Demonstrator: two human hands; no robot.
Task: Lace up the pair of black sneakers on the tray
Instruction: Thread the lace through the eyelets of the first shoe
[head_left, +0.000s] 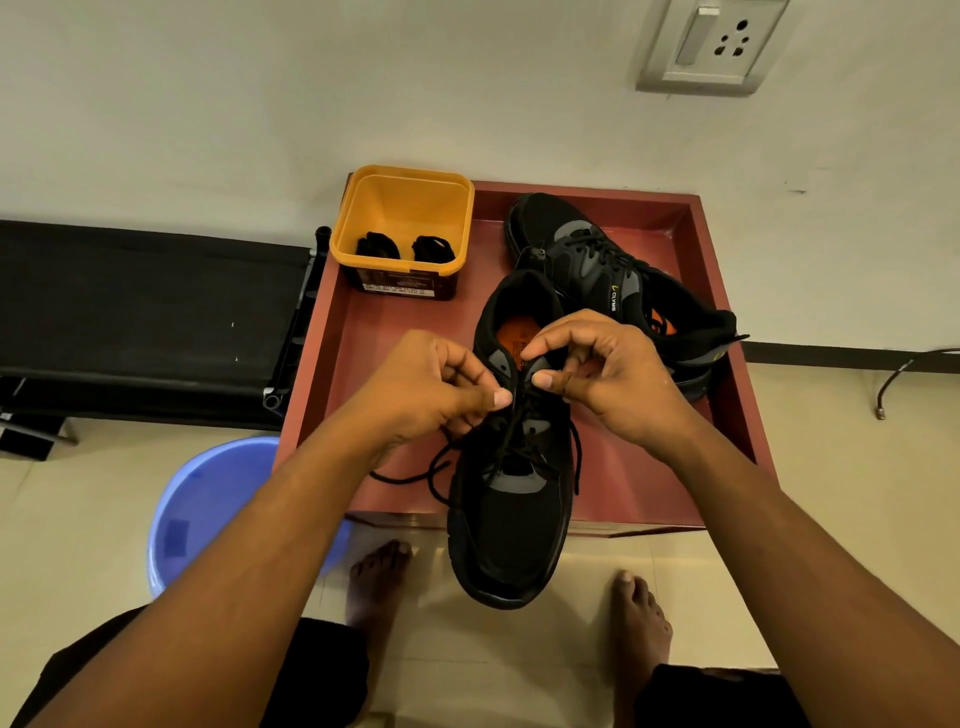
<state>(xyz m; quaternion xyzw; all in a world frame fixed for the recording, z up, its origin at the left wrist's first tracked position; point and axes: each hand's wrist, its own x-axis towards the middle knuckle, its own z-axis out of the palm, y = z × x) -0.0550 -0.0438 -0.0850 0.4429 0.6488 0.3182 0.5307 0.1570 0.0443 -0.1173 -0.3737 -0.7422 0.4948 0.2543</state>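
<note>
In the head view, the left hand (431, 384) and right hand (608, 374) each pinch the black lace (575, 457) between thumb and fingertips at the near sneaker (511, 525) top eyelets, its toe overhanging the red tray (727, 415) below the fingers, so a hard tug could drag it off or slip the pinch

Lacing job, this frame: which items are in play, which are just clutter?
In play: left hand and right hand, both pinching the lace; near sneaker; far sneaker; red tray.

Clutter: yellow tub holding two black bundles, maybe spare laces; blue bucket; black bench; wall socket.
</note>
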